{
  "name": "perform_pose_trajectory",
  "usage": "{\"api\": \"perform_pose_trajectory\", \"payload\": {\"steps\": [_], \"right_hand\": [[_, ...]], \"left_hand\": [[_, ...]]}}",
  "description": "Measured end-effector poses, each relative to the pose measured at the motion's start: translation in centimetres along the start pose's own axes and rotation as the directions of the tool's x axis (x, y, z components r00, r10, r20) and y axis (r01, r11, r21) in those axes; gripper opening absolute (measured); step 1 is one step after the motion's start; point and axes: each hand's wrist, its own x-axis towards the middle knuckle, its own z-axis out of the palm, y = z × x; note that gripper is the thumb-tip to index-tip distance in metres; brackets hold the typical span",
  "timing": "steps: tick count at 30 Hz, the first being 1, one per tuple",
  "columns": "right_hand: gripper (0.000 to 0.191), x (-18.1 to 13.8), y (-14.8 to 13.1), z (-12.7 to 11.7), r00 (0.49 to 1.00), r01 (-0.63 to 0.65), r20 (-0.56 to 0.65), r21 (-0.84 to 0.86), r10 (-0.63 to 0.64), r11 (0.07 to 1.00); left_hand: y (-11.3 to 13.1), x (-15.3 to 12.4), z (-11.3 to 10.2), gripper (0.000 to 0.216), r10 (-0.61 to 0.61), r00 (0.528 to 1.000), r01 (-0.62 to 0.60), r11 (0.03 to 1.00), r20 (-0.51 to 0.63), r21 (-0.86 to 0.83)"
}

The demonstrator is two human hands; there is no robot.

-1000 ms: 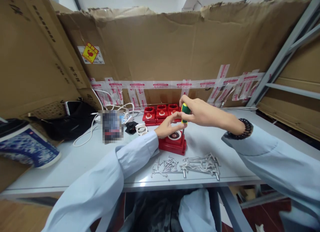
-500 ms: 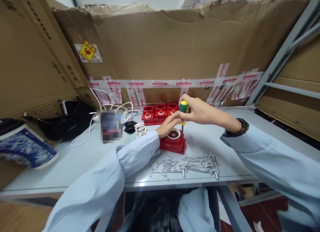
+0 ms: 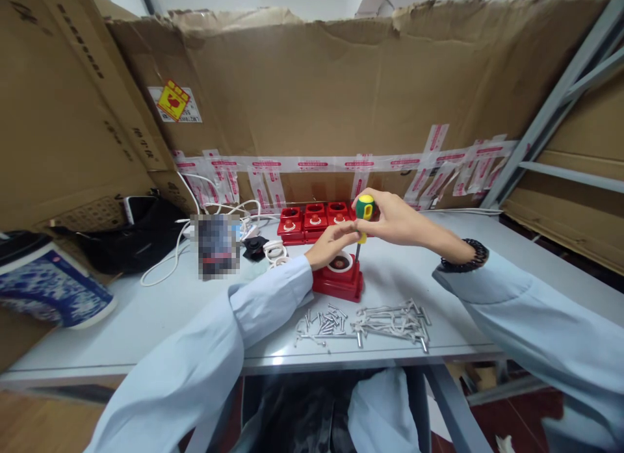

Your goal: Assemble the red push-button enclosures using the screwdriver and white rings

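Observation:
Upright, with a slight lean, a screwdriver (image 3: 364, 210) with a green and yellow handle stands over the right side of a red box (image 3: 336, 287). Its shaft meets the box beside a white ring (image 3: 340, 262) with a dark centre. My right hand (image 3: 390, 214) is closed around the handle. From the left, my left hand (image 3: 332, 245) reaches over the box, its fingers together and their tips at the lower end of the handle. The left thumb is hidden. Loose screws (image 3: 330, 320) lie in front of the box, beside a bundle of metal rods with pale cords (image 3: 392, 321).
Behind my hands stand several red boxes with red buttons (image 3: 316, 220). White rings (image 3: 275, 251), a black part (image 3: 255, 247) and white cables (image 3: 170, 269) lie to the left. Farther left are a black bag (image 3: 131, 238) and a blue-white cup (image 3: 53, 284). Cardboard (image 3: 312, 95) walls the back.
The screwdriver handle has tipped slightly right and turned in my right hand, showing a yellow patch. My left hand and the red box have hardly moved.

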Motion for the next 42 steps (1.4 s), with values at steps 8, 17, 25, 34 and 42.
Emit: {"api": "perform_pose_trajectory", "payload": {"steps": [8,17,25,34,42], "right_hand": [[0.016,-0.2,0.0,0.2,0.999,-0.003,-0.046,-0.01,0.003,1.0],[0.019,-0.5,-0.3,0.2,0.998,-0.003,-0.063,-0.009,0.003,1.0],[0.019,-0.3,0.2,0.8,0.996,-0.019,-0.092,-0.064,0.014,0.998],[0.017,-0.5,-0.4,0.9,0.997,0.02,-0.079,0.001,-0.02,1.0],[0.031,-0.8,0.0,0.9,0.991,-0.012,-0.131,0.055,0.019,0.998]], "left_hand": [[0.3,0.1,0.3,0.043,0.014,0.996,-0.015,1.0,-0.089,-0.021],[-0.3,0.1,0.1,0.04,0.014,0.996,-0.009,0.998,-0.084,0.059],[-0.2,0.1,0.0,0.038,0.003,1.0,-0.003,1.0,-0.007,-0.029],[-0.2,0.1,0.1,0.039,0.047,0.998,-0.046,0.998,-0.043,0.031],[0.2,-0.1,0.1,0.037,-0.003,0.995,0.015,0.994,-0.104,0.11]]}}
